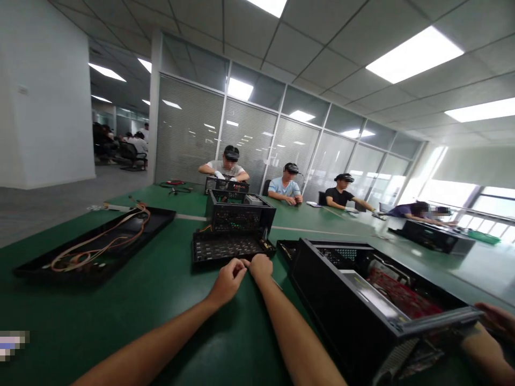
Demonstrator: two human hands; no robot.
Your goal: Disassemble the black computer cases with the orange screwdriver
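My left hand (228,281) is closed in a pinch, its fingertips drawn together. Right beside it, my right hand (260,267) is curled with its back toward me. Both meet at the near edge of a black computer panel (231,249) lying flat, with small parts scattered on it. Anything held in the fingers is hidden or too small to make out. Directly behind the panel stands an open black computer case (237,217) with green boards inside. A thin rod-like thing (277,284) shows beside my right wrist.
Left on the green table (161,311) lies a black cover (120,252) with loose cables (92,260). A large open computer case (341,311) stands close on my right, with another person's hand (493,321) beside it. Several people sit across the table.
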